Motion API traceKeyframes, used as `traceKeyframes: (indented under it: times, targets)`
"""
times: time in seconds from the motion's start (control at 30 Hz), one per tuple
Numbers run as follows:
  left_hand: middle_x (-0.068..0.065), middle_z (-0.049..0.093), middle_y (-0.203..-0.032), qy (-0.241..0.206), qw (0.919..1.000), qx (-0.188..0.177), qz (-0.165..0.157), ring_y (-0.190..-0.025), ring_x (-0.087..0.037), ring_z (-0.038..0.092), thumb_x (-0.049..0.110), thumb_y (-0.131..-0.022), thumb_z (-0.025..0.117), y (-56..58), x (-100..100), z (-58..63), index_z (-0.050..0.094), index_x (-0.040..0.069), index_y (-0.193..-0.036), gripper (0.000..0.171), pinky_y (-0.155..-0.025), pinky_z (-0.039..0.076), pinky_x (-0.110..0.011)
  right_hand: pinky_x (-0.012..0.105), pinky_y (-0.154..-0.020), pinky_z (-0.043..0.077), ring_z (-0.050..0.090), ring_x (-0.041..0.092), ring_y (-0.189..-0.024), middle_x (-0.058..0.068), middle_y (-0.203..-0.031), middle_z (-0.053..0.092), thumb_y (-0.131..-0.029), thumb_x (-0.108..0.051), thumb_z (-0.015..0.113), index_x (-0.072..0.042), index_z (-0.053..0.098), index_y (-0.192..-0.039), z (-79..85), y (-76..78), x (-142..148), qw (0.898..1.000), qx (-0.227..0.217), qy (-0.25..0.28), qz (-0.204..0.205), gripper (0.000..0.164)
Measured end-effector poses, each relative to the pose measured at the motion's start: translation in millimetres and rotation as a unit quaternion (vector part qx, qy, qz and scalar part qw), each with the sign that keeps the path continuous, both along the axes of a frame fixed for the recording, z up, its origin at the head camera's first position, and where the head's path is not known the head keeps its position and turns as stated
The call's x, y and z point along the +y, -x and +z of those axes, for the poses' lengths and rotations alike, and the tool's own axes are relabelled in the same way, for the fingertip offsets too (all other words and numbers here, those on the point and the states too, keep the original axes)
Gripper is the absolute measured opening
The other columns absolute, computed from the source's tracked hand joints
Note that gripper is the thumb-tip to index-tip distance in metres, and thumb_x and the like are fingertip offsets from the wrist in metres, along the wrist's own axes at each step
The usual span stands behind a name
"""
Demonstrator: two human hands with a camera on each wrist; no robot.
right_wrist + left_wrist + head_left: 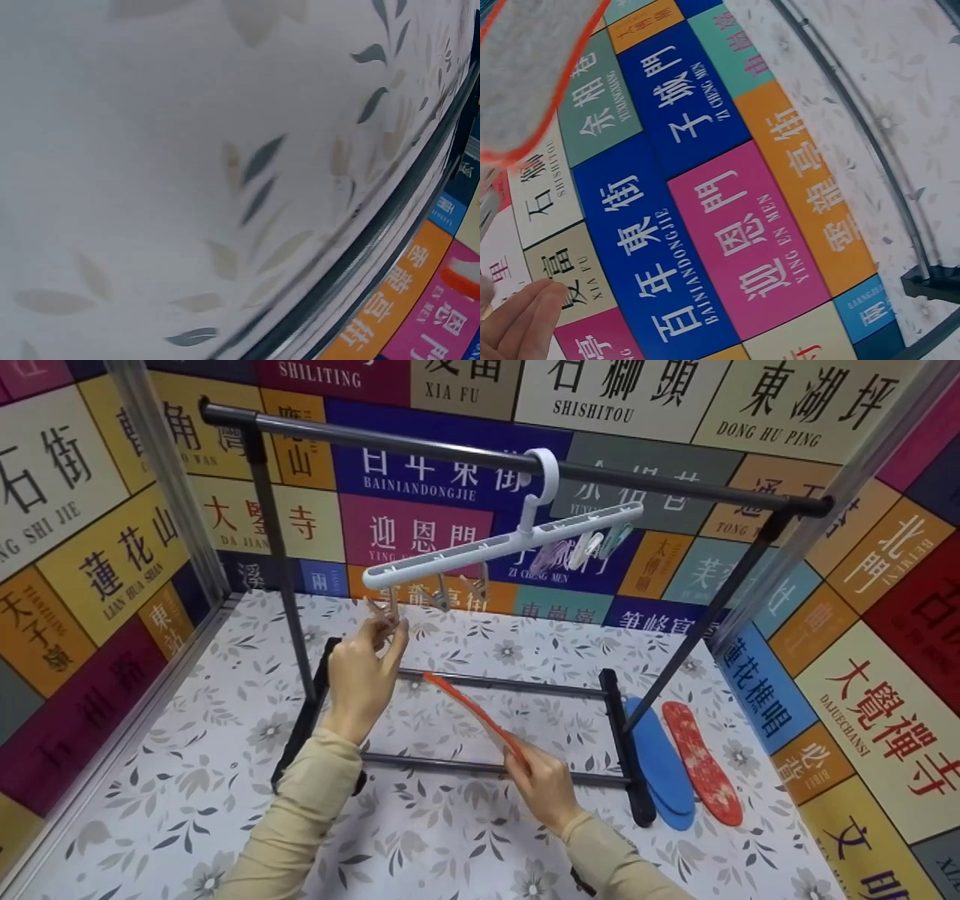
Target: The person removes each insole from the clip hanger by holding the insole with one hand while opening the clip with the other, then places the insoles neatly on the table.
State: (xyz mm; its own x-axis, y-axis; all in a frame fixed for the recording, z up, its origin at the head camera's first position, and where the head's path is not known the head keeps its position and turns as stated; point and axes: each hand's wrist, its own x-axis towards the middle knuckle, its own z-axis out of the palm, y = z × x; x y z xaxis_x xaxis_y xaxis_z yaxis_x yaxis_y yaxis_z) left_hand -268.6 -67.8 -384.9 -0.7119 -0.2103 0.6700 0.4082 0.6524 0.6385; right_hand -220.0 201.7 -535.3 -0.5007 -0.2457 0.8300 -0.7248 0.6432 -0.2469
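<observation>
A pale grey clip hanger (502,546) hangs by its hook from the rack's top bar, several clothes pegs dangling beneath it. My left hand (364,675) pinches the peg (384,604) at the hanger's near left end. In my right hand (544,784) is a red-edged insole (476,711), gripped at one end and seen nearly edge-on, its far end pointing up and left. The left wrist view shows that insole's grey face (532,71) and the fingertips (536,315) of my left hand. Only a bit of the insole (463,279) enters the right wrist view.
A dark metal garment rack (450,448) stands on a white leaf-patterned surface (187,780). By its right foot lie blue insoles (660,765), overlapping, and a red mottled insole (701,765). More pegs (585,549) hang at the hanger's right. Colourful sign-printed walls (420,480) enclose the space.
</observation>
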Motion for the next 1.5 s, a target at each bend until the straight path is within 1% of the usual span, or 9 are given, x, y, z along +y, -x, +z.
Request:
traceKeyframes:
  times: [0.1,0.23,0.57,0.8,0.97,1.13,1.37,1.47,1.5]
  targets:
    - [-0.013,0.075,-0.101,0.001,1.0000,-0.004,0.001,-0.088,-0.028,0.075,0.034,-0.096,0.064,-3.1,-2,-7.8,0.073,0.003,-0.105,0.033,-0.081,0.057,-0.047,0.021,-0.047,0.047,0.053,0.007,-0.053,0.003,-0.070,0.068,-0.081,0.001,0.072,0.000,0.073,-0.106,-4.6,-2.8,10,1.000,0.008,0.018,0.005,0.025]
    - [-0.014,0.075,-0.101,-0.004,1.0000,-0.005,0.002,-0.088,-0.028,0.075,0.034,-0.097,0.063,-7.8,-4,-17.6,0.073,0.003,-0.108,0.034,-0.081,0.057,-0.047,0.023,-0.047,0.048,0.055,0.010,-0.052,0.005,-0.072,0.070,-0.082,0.000,0.074,-0.002,0.074,-0.104,-9.7,-6.7,24,0.999,0.005,0.033,0.002,0.022]
    - [-0.013,0.076,-0.097,-0.007,0.9996,-0.026,-0.005,-0.085,-0.029,0.075,0.034,-0.096,0.064,-22.2,-2,-39.8,0.073,0.003,-0.108,0.034,-0.076,0.058,-0.045,0.025,-0.051,0.053,0.068,0.017,-0.059,0.008,-0.078,0.074,-0.069,0.006,0.079,-0.004,0.076,-0.100,-19.2,-18.7,64,0.999,0.000,0.027,-0.036,0.033]
    - [-0.015,0.075,-0.101,-0.008,0.9991,-0.039,-0.013,-0.087,-0.031,0.075,0.032,-0.095,0.067,-31.0,-2,-55.2,0.073,0.002,-0.107,0.034,-0.079,0.058,-0.045,0.022,-0.043,0.044,0.055,0.011,-0.051,0.006,-0.067,0.068,-0.068,0.004,0.073,-0.001,0.073,-0.086,-23.9,-34.1,102,0.996,-0.003,0.028,-0.083,0.020]
    - [-0.017,0.074,-0.101,-0.021,0.9984,-0.050,-0.018,-0.089,-0.031,0.074,0.031,-0.094,0.068,-37.9,-2,-62.9,0.073,0.001,-0.107,0.033,-0.083,0.058,-0.044,0.019,-0.042,0.042,0.053,0.010,-0.048,0.007,-0.064,0.068,-0.065,0.005,0.075,0.000,0.074,-0.086,-25.1,-50.2,137,0.992,0.005,0.017,-0.121,0.022]
    - [-0.015,0.076,-0.098,-0.022,0.9977,-0.063,-0.013,-0.087,-0.030,0.075,0.032,-0.093,0.069,-46.3,-1,-69.6,0.073,0.002,-0.106,0.033,-0.083,0.057,-0.045,0.021,-0.044,0.046,0.060,0.015,-0.049,0.009,-0.066,0.070,-0.061,0.006,0.079,-0.001,0.075,-0.088,-23.1,-68.1,173,0.983,-0.002,-0.009,-0.183,0.029]
    - [-0.014,0.076,-0.098,-0.015,0.9975,-0.067,-0.016,-0.086,-0.028,0.075,0.032,-0.094,0.067,-54.3,2,-78.4,0.074,0.003,-0.105,0.032,-0.080,0.059,-0.043,0.014,-0.049,0.047,0.061,0.017,-0.052,0.016,-0.068,0.072,-0.059,0.008,0.081,0.004,0.074,-0.085,-17.3,-87.9,208,0.958,-0.039,-0.021,-0.283,0.027]
    - [-0.015,0.075,-0.101,-0.017,0.9968,-0.073,-0.026,-0.088,-0.029,0.075,0.032,-0.095,0.067,-56.8,0,-80.6,0.073,0.002,-0.107,0.033,-0.080,0.059,-0.043,0.018,-0.045,0.045,0.060,0.024,-0.049,0.020,-0.067,0.070,-0.058,0.007,0.083,0.008,0.072,-0.083,-15.5,-92.5,219,0.952,-0.050,-0.019,-0.301,0.028]
    - [-0.016,0.075,-0.102,-0.016,0.9966,-0.076,-0.028,-0.088,-0.029,0.075,0.033,-0.095,0.067,-58.0,-1,-81.4,0.072,0.002,-0.108,0.034,-0.079,0.059,-0.043,0.023,-0.044,0.045,0.059,0.027,-0.049,0.021,-0.065,0.069,-0.058,0.007,0.083,0.009,0.070,-0.082,-15.5,-93.2,223,0.951,-0.050,-0.018,-0.306,0.027]
